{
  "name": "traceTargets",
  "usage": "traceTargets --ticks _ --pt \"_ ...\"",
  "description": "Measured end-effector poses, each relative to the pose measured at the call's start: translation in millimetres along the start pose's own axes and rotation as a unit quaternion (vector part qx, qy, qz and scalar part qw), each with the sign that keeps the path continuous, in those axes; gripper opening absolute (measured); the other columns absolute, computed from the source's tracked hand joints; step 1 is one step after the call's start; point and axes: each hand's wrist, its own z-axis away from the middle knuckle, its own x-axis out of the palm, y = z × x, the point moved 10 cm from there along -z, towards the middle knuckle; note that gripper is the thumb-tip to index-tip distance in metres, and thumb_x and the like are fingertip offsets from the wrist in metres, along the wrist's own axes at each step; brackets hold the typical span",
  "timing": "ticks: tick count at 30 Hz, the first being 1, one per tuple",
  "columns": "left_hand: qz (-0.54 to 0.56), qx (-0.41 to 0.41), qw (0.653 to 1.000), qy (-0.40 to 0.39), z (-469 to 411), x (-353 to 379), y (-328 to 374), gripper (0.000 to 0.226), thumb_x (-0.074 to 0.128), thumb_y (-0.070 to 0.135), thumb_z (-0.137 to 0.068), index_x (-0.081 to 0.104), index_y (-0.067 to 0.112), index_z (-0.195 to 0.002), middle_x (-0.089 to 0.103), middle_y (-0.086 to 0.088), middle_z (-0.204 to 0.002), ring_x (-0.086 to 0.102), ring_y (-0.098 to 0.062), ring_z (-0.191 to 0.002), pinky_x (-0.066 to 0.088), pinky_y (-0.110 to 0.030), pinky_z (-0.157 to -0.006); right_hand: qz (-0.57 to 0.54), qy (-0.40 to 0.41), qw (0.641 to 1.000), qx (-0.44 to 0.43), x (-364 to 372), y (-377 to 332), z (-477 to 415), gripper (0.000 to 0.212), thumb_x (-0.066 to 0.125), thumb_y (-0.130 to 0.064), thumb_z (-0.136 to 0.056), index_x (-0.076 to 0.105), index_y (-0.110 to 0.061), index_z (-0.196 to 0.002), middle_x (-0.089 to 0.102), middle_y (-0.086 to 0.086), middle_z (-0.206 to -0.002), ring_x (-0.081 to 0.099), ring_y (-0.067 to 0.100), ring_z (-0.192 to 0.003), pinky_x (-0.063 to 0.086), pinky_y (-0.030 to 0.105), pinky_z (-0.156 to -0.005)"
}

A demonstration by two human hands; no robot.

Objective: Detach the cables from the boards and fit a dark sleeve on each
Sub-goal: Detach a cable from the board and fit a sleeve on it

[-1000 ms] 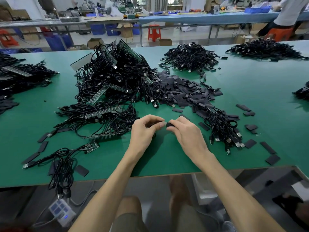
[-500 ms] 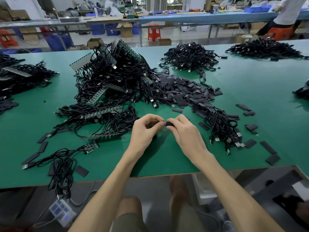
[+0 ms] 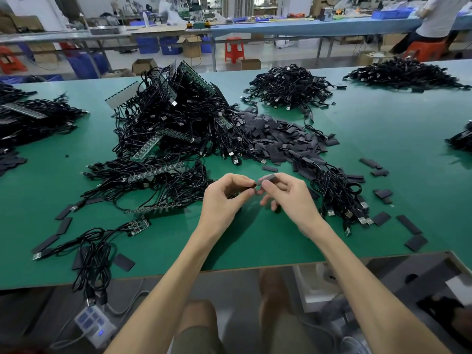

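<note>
Dark sleeve: one flat piece, pinched between thumb and forefinger of the right hand, held just above the green worktop near the middle of its near edge, the other fingers loosely curled beneath. Cable end: small dark tip, pinched in the curled fingers of the left hand; whether it touches the sleeve's mouth cannot be told. Behind the hands: heap of black cables and boards toward the far edge, pile of loose sleeves just beside it on the right.
</note>
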Motion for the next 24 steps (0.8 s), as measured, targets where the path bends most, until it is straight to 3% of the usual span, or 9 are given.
traceTargets --ticks 9,14,19,22,24 --pt "0.046 -0.048 0.998 -0.014 0 2 -9 0.017 0.08 0.002 -0.084 0.073 0.004 -0.099 0.077 0.001 -0.097 0.073 -0.012 -0.091 0.053 -0.019 -0.08 -0.064 -0.004 0.998 0.003 -4 -1 0 0.012 0.065 -0.003 -0.098 0.065 -0.007 -0.109 0.078 0.012 -0.091 0.071 0.021 -0.069 0.047 0.022 -0.055" --pt "0.014 -0.049 0.999 -0.007 0 1 -7 0.013 0.076 0.019 -0.092 0.071 0.011 -0.101 0.076 -0.001 -0.094 0.075 -0.023 -0.086 0.057 -0.034 -0.078 -0.053 -0.007 0.999 0.003 -4 -1 1 0.016 0.068 -0.002 -0.095 0.066 -0.012 -0.108 0.078 0.005 -0.093 0.073 0.019 -0.077 0.048 0.021 -0.06" --pt "-0.041 -0.05 0.998 -0.002 0 4 -8 0.016 0.069 0.02 -0.097 0.062 0.01 -0.108 0.073 -0.005 -0.091 0.073 -0.021 -0.072 0.058 -0.036 -0.073 -0.041 -0.016 0.999 0.011 -3 0 1 0.02 0.072 -0.003 -0.093 0.067 -0.016 -0.108 0.078 0.006 -0.101 0.075 0.02 -0.081 0.049 0.021 -0.062" --pt "-0.081 -0.054 0.995 -0.005 0 4 -10 0.008 0.068 0.02 -0.098 0.066 0.012 -0.098 0.071 0.0 -0.076 0.068 -0.017 -0.063 0.053 -0.028 -0.067 -0.018 -0.014 1.0 0.013 -3 0 2 0.021 0.074 -0.003 -0.091 0.069 -0.017 -0.104 0.078 0.0 -0.096 0.074 0.018 -0.081 0.05 0.021 -0.061" --pt "-0.083 -0.06 0.995 -0.005 0 4 -12 0.005 0.069 0.016 -0.096 0.067 0.012 -0.093 0.07 -0.003 -0.072 0.067 -0.015 -0.06 0.051 -0.023 -0.064 0.06 0.006 0.998 -0.002 -4 -2 2 0.022 0.078 -0.005 -0.087 0.072 -0.022 -0.099 0.076 -0.005 -0.093 0.069 0.014 -0.082 0.052 0.024 -0.064"
